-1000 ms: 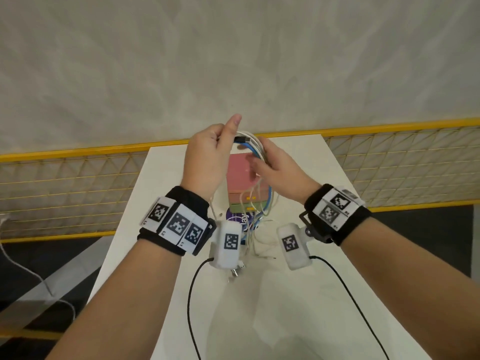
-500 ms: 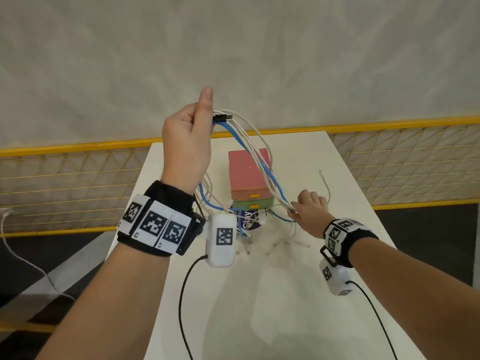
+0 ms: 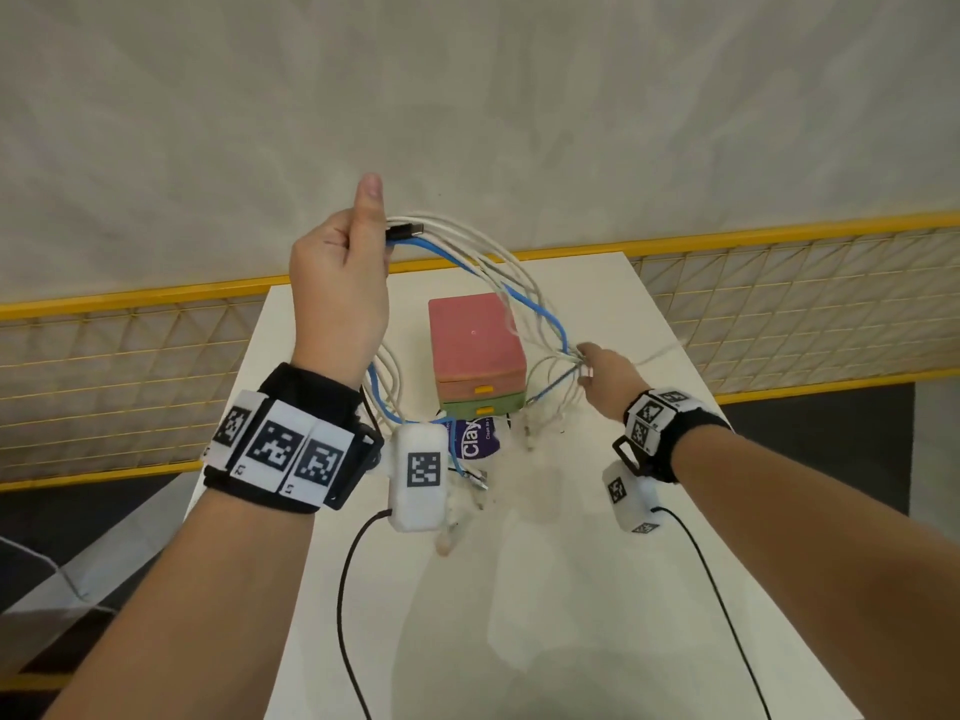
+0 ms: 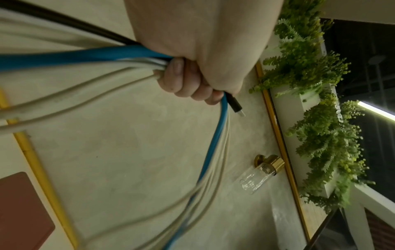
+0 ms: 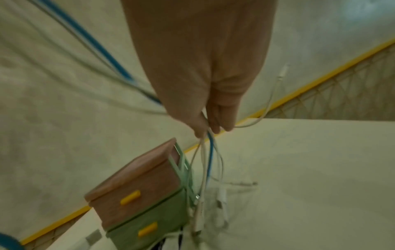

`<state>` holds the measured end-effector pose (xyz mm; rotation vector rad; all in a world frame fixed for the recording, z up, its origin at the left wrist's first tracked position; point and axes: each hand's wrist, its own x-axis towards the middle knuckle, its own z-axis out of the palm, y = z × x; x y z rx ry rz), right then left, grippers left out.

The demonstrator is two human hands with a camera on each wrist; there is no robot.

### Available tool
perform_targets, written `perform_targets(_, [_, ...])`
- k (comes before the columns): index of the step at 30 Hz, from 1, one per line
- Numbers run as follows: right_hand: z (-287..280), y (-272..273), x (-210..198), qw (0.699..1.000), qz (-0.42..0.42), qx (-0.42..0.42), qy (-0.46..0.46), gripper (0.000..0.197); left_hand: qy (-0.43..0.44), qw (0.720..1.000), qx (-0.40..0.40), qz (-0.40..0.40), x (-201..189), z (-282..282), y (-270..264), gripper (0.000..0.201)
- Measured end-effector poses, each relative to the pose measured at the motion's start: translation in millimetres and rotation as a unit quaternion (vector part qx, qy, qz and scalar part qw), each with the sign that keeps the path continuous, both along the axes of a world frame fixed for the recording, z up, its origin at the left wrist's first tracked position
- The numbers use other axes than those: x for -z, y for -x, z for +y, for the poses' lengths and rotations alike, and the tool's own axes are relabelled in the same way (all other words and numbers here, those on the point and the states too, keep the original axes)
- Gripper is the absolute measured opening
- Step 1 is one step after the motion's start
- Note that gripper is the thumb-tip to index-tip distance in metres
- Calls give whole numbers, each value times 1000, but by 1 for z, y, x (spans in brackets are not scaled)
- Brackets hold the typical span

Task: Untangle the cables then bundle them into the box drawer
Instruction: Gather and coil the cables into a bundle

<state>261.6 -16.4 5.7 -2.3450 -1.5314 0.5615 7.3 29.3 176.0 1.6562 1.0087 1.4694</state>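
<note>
From the head camera, the left hand was raised above the white table, its fingers curled tight round a bundle of white and blue cables with the thumb pointing up. A black USB plug stuck out of the fist to the right. The cables arched over the small pink-and-green plastic drawer box with yellow handles, which stood near the far middle of the table, and ran down to the right hand. That hand was lower, just right of the box, pinching several strands. More cable loops hung down left of the box and loose ends lay on the table in front of it, beside a purple-labelled round container. Both drawers appeared closed.

In the left wrist view, the left hand's fingers were wrapped round the blue cable, several white cables and a black cable; the black plug protruded past the little finger. A corner of the pink box top showed at lower left.

The right wrist view was blurred. The right hand's fingers seemed to be pinching a few white strands and the blue one, which dropped down beside the right side of the drawer box. A thin white cable curved away to the right, and white connector ends lay on the table below.
</note>
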Motion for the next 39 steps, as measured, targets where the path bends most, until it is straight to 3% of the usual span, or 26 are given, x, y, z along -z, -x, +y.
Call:
perform_targets(2, [1, -1, -16, 998, 0, -32, 49, 71, -26, 999, -6, 31, 5, 2, -2, 58])
perform_targets(3, [2, 1, -24, 998, -26, -38, 40, 73, -36, 998, -7, 52, 9, 3, -4, 59])
perform_targets(5, [4, 9, -42, 995, -53, -26, -80, 53, -43, 994, 1, 98, 19, 4, -8, 60])
perform_targets(7, [5, 24, -65, 973, 32, -23, -226, 38, -40, 985, 24, 168, 28, 4, -12, 57])
perform_targets(9, [0, 44, -94, 935, 144, -77, -315, 44, -33, 964, 46, 258, 34, 1, -17, 52])
perform_targets(10, [-3, 54, -108, 921, 148, -124, -337, 51, -24, 955, 56, 291, 35, -2, -19, 48])
perform_targets(13, [-5, 79, -127, 917, -52, -261, -299, 67, 22, 940, 100, 325, 33, -15, -27, 59])
perform_targets(15, [2, 93, -119, 910, -165, -285, -251, 52, 42, 933, 148, 326, 33, -21, -30, 74])
perform_targets(19, [12, 101, -114, 933, -137, -236, -234, 19, 74, 935, 252, 239, 38, -19, -27, 82])
perform_targets(22, [10, 87, -134, 950, 0, -155, -271, 30, 114, 935, 307, 136, 58, -8, -17, 78])
perform_targets(23, [8, 79, -142, 943, 48, -117, -308, 37, 133, 930, 308, 152, 70, -4, -13, 69])
perform_targets(26, [6, 52, -158, 902, 146, -22, -406, 43, 158, 909, 267, 278, 103, -8, -3, 14])
perform_targets(27, [3, 45, -158, 901, 152, 1, -407, 40, 154, 910, 254, 288, 109, -11, -3, 13])
perform_targets(30, [-9, 26, -142, 944, 93, 33, -316, 32, 109, 913, 208, 335, 113, -10, -9, 22])
perform_targets(31, [-13, 20, -134, 968, 43, 35, -244, 41, 100, 910, 190, 355, 112, -8, -11, 26])
perform_targets(33, [-24, 15, -120, 993, -84, 36, -70, 84, 78, 896, 164, 404, 115, -1, -16, 26])
perform_targets(34, [-30, 17, -115, 988, -147, 19, -34, 104, 63, 886, 154, 433, 116, 1, -18, 24])
perform_targets(36, [-36, 37, -106, 967, -234, -74, -73, 115, 35, 869, 139, 474, 113, -1, -27, 22])
perform_targets(39, [-31, 74, -90, 930, -247, -222, -156, 87, -9, 855, 159, 493, 98, -11, -43, 25])
